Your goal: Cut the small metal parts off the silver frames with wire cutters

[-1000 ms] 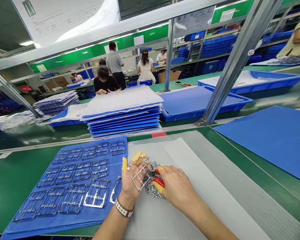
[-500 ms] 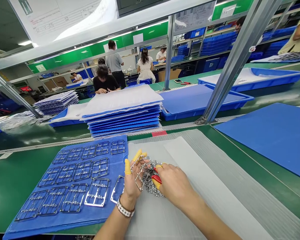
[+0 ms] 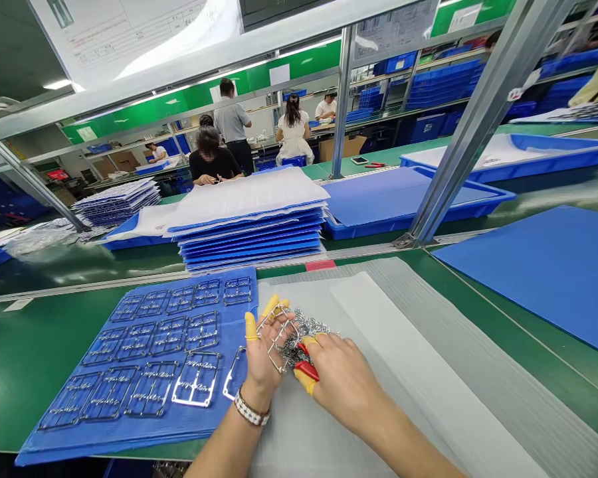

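Observation:
My left hand, palm up with yellow finger covers, holds a small silver metal frame. My right hand is closed on red-handled pliers, whose tips are hidden near the frame. A heap of small silver chain pieces lies just behind and between my hands on the pale sheet. Rows of similar metal frames rest on the blue sheet at the left. One bright frame lies near its right side, and another is partly hidden behind my left wrist.
A tall stack of blue and white sheets stands behind the bench edge. Blue trays sit beside it. A slanted metal post rises at the right, near a blue board. Several people work in the background.
My right hand and the pliers have shifted slightly left, closer to the frame in my left hand. The view has moved a little, and both hands keep their holds.

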The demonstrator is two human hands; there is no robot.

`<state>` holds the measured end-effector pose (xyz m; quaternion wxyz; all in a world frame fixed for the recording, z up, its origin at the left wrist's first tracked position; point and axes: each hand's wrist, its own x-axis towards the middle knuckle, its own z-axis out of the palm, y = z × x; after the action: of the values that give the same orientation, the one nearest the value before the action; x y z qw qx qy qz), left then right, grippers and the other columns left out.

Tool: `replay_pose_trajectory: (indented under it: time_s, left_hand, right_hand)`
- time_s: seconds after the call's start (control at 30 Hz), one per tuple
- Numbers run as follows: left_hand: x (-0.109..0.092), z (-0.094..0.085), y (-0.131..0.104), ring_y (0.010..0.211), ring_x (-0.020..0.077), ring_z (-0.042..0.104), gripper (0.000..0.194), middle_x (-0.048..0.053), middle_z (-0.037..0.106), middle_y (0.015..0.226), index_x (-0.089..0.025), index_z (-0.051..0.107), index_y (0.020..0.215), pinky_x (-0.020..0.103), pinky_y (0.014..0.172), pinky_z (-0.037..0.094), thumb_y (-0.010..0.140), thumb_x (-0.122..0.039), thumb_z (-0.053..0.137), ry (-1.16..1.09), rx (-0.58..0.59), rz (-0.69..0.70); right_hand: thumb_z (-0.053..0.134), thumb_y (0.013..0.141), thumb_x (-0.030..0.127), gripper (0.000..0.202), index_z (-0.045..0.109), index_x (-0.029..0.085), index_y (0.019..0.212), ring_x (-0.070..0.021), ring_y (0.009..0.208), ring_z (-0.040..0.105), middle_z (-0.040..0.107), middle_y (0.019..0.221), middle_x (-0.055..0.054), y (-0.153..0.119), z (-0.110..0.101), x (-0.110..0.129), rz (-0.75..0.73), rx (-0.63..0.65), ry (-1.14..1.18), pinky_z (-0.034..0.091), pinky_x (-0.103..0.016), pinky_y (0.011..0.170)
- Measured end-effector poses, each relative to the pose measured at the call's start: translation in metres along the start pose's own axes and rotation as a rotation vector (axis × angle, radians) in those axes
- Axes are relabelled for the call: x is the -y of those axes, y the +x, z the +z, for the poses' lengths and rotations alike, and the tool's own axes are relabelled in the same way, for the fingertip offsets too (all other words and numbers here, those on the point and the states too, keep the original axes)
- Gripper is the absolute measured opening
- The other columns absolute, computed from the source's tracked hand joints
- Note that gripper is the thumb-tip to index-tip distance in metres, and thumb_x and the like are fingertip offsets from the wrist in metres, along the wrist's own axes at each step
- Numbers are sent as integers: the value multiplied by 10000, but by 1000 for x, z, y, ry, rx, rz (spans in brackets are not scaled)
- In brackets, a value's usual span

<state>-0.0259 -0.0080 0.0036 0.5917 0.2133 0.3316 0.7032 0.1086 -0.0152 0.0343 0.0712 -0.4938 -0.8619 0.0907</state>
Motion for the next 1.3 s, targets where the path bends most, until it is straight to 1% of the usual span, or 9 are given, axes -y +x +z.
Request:
replay_pose_trajectory:
  time_s: [0.33,0.57,0.67,0.8,1.0,1.07,1.13,1.23,1.3]
  left_hand:
    - [3,0,-3,991,225,587,601,122,619,1157,-182,611,1162,388,921,440,846,-623,352,92,-7,79]
    - [3,-1,0,991,225,588,620,121,617,1156,-188,601,1182,387,924,430,843,-638,342,104,-14,88]
    - [1,-3,0,986,224,586,591,116,620,1154,-192,608,1178,396,953,405,829,-624,403,159,7,90]
    - [-2,-7,-2,1004,231,570,521,114,620,1162,-195,619,1183,399,1007,351,813,-547,515,367,140,147]
    - [-12,2,-5,1031,248,555,550,115,605,1190,-214,551,1272,446,988,363,890,-549,341,402,215,126]
    - [-25,2,-7,1029,255,555,541,123,594,1206,-213,545,1280,455,995,352,897,-530,331,508,269,170]
    - [-43,-5,-11,1053,267,537,497,126,582,1221,-231,537,1288,462,1001,340,893,-490,381,730,304,245]
    - [-68,-26,-22,1133,288,475,453,113,563,1242,-288,530,1289,483,1023,296,852,-407,511,1164,260,364]
    - [-76,-40,-32,1143,304,460,511,105,559,1246,-324,502,1306,509,1018,287,805,-386,584,1376,246,404]
  right_hand:
    - [488,811,276,183,634,193,885,-260,854,607,662,909,-91,2,-2,3,5,22,-24,409,-372,712]
    - [526,792,234,133,639,186,845,-221,775,626,663,850,-89,4,-8,2,20,24,-65,408,-308,654]
    - [514,784,214,152,640,193,866,-215,759,621,663,838,-79,0,-8,-7,28,-17,-88,399,-302,634]
    - [502,780,286,194,630,216,908,-213,752,615,661,825,-58,-5,-6,-27,51,-92,-47,402,-307,617]
    - [450,786,336,264,616,239,967,-230,784,628,669,853,-45,-5,1,-50,69,-125,57,439,-338,628]
    - [449,788,375,288,607,247,993,-235,803,632,674,891,-48,-6,4,-55,47,-157,105,453,-349,643]
    - [461,783,415,298,604,255,991,-236,795,634,678,900,-50,-7,8,-60,13,-183,148,464,-357,651]
    - [476,774,432,296,602,267,984,-236,774,636,680,904,-54,-8,13,-69,-27,-216,190,472,-361,640]
    - [477,769,427,292,602,274,983,-241,780,637,679,915,-58,-7,17,-72,-39,-226,202,475,-366,638]
